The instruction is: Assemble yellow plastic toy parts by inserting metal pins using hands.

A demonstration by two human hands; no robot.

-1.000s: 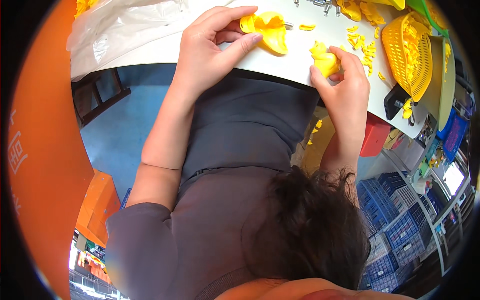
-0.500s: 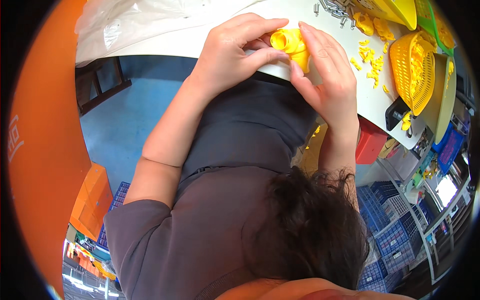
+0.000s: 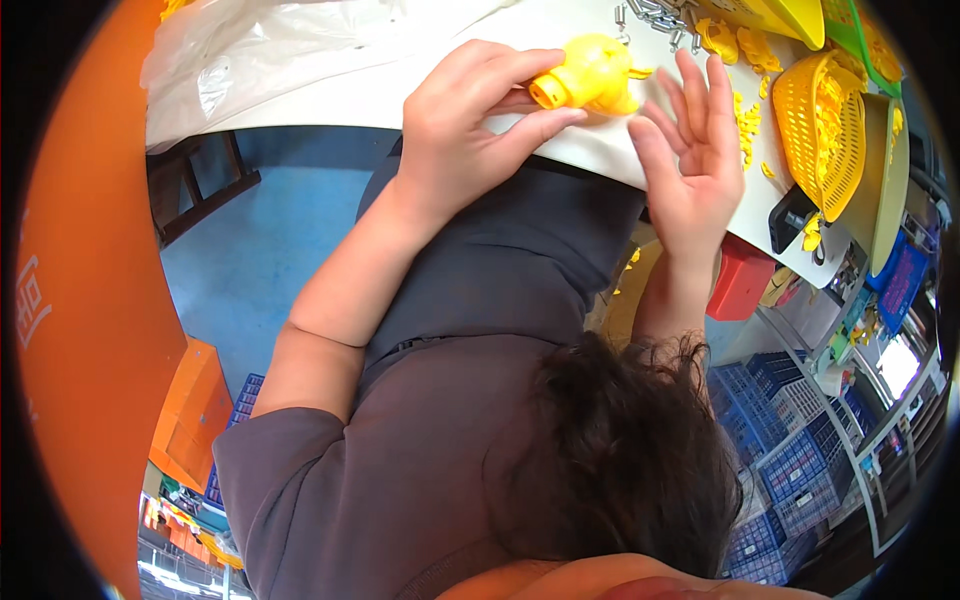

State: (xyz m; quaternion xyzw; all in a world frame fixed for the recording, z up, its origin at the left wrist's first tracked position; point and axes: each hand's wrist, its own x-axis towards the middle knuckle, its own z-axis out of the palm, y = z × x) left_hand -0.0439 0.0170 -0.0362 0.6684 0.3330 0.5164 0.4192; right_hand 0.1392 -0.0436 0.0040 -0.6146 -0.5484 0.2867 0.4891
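Grip of the left hand (image 3: 450, 130) is closed, thumb and fingers around the tubular end of a rounded yellow plastic piece (image 3: 600, 75), which sits over the near edge of the white counter (image 3: 600, 150). The right hand (image 3: 700, 165) is just to the right of it, its grip wide open with fingers spread, holding nothing. Metal pins (image 3: 660, 18) lie on the far side; small yellow scraps (image 3: 748, 125) lie right of the right hand, beside a yellow slotted basket (image 3: 797, 120). A clear plastic sheet (image 3: 260, 60) covers the left.
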